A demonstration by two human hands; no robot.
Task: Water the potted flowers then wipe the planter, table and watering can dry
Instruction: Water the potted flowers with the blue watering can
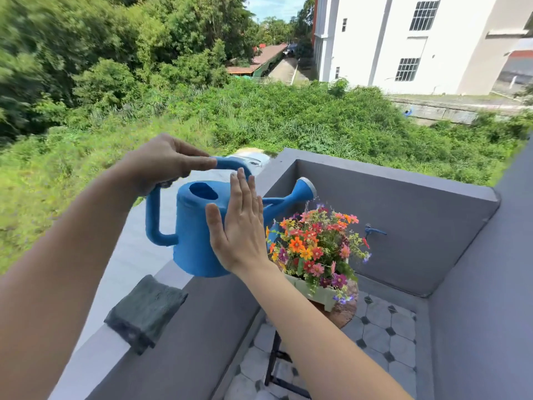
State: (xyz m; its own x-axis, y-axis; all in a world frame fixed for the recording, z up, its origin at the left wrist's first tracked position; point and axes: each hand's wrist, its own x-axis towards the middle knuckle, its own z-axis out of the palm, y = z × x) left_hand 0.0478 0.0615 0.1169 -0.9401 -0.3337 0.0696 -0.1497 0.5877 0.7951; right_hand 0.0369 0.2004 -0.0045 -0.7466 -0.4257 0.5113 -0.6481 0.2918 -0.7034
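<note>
Blue watering can (196,241) at frame centre, tilted, rose (307,187) above the flowers (314,246); water trickles from it. Left hand (161,163) is closed around the top handle. Right hand (239,226) lies flat, fingers extended, against the can's side. Pale green planter (314,293) sits on the round surface (346,308). Grey cloth (145,311) rests on the ledge, lower left.

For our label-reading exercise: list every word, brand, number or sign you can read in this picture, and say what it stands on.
None can be read.
Watering can: plain blue, no label showing.
Planter: no print showing.
Cloth on the ledge: no tag showing.
White building: no sign showing.
</note>
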